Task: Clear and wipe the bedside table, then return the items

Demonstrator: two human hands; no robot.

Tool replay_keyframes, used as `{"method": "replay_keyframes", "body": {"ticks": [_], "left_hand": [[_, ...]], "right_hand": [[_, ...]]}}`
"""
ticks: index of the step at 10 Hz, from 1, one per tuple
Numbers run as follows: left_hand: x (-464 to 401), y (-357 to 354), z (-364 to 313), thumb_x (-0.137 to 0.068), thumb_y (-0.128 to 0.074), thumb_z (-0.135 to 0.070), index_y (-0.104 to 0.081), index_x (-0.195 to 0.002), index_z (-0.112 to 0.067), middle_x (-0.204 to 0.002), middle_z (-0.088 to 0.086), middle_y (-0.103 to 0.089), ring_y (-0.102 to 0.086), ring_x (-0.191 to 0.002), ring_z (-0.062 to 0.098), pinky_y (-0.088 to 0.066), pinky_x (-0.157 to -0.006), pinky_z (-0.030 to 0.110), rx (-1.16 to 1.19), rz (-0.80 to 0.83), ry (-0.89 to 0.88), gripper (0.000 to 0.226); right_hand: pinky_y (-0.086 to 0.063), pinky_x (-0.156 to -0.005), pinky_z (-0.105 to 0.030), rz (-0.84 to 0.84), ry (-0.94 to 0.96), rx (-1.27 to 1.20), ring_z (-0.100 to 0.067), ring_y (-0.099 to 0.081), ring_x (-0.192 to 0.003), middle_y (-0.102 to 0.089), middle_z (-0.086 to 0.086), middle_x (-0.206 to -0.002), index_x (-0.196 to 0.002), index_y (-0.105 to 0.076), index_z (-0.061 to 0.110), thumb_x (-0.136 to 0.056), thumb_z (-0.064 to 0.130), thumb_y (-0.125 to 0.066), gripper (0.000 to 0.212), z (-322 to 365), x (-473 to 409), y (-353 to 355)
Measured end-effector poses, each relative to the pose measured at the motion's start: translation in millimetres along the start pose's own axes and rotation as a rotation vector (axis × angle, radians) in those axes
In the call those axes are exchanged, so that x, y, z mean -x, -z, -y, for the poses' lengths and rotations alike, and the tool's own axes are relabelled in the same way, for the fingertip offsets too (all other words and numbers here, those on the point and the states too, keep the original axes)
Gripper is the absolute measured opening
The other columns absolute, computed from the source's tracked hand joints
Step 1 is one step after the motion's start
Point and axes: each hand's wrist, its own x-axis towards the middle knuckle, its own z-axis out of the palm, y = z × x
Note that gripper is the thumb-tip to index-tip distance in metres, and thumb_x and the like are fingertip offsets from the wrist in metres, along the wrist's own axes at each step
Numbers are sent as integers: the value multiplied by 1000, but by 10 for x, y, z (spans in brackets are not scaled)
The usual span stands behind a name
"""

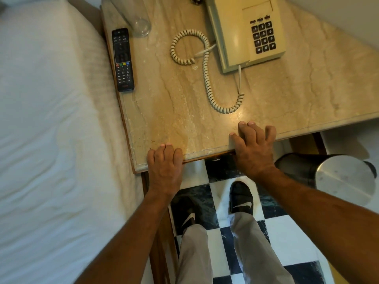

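The bedside table (164, 103) has a beige marble top. On it lie a black remote control (122, 59) along the left edge, a clear drinking glass (135, 16) at the back left, and a cream telephone (246, 31) with its coiled cord (207, 78) trailing across the middle. My left hand (165, 169) rests flat on the table's front edge near the left corner, holding nothing. My right hand (253, 148) rests on the same edge further right, fingers spread on the marble, holding nothing.
A bed with white sheets (51, 130) runs along the table's left side. A metal-lidded waste bin (336, 179) stands on the checkered floor (283, 232) to the right. My feet in black slippers (241, 198) stand just in front of the table.
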Motion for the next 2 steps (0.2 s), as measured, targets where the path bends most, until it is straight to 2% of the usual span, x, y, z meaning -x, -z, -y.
{"method": "replay_keyframes", "body": {"ticks": [1, 2], "left_hand": [[-226, 314, 38, -58, -89, -46, -49, -122, -9, -111, 16, -55, -48, -97, 33, -46, -89, 50, 30, 166, 58, 84], [-218, 691, 75, -57, -79, -69, -38, -141, -4, -136, 22, -48, -49, -120, 40, -39, -107, 57, 59, 190, 89, 114]], "right_hand": [[-37, -90, -53, 158, -36, 8, -35, -43, -104, -47, -16, -118, -116, -48, 13, -58, 34, -86, 73, 29, -269, 376], [-40, -95, -52, 210, -31, -17, -33, -47, -109, -53, -13, -122, -124, -49, 14, -65, 56, -78, 78, 114, -227, 799]]}}
